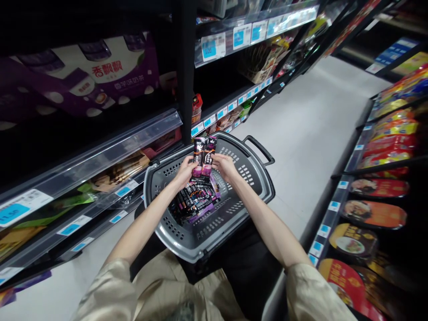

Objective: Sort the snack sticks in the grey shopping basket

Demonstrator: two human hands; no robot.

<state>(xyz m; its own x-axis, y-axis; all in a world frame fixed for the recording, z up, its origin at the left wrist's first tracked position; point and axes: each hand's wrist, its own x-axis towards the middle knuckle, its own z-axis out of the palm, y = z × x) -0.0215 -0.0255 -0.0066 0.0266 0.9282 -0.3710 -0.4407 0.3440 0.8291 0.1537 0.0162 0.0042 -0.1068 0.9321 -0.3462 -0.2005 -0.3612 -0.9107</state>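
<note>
Two black-and-pink packets (198, 156), narrow and glossy like drink sachets, stand side by side above the grey shopping basket (200, 249). My left hand (186, 171) pinches the left packet by its lower left edge. The right-hand packet (209, 156) is gripped at its right edge by my right hand (224, 166). Below them, a pile of similar dark packets (197, 198) with purple and orange marks lies on the basket's floor. My forearms reach over the basket's near rim from both sides.
A shelf rack runs along the left, with a purple-and-white milk tea carton (100, 73) and a clear price rail (133, 147). Beyond the basket's black handle (262, 151), pale floor (297, 116) stretches ahead. On the right, shelves hold bowl-shaped food packs (352, 243) and colourful bags (391, 142).
</note>
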